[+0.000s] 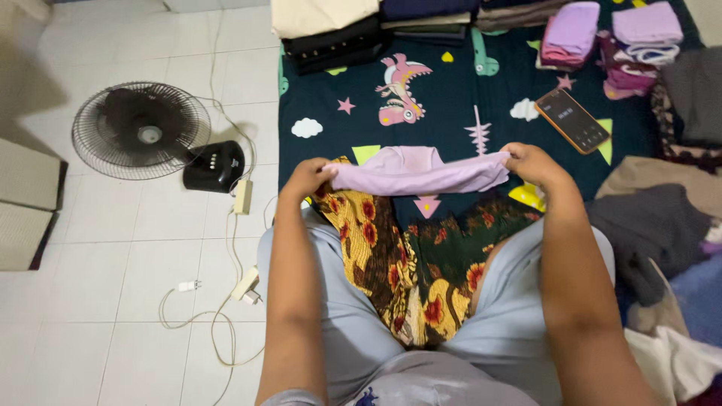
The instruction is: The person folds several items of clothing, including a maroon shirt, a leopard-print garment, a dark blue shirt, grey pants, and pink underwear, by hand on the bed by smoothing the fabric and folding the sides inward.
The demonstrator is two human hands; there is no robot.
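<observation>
A black electric floor fan lies on the white tiled floor at ten o'clock from the hands, its white cable and plug trailing toward seven o'clock. A dark navy bedsheet printed with dinosaurs, stars and clouds spreads ahead. At twelve o'clock sit folded stacks of cream and black clothes; at one o'clock, folded pink and lilac garments. A smartphone in an orange case rests at two o'clock, just beyond the right hand. Loose grey and brown clothing heaps at three o'clock. A floral yellow, red and green cloth drapes at six o'clock between the knees. The left hand and right hand each pinch one end of a pale lilac fabric garment, stretched between them above the sheet.
</observation>
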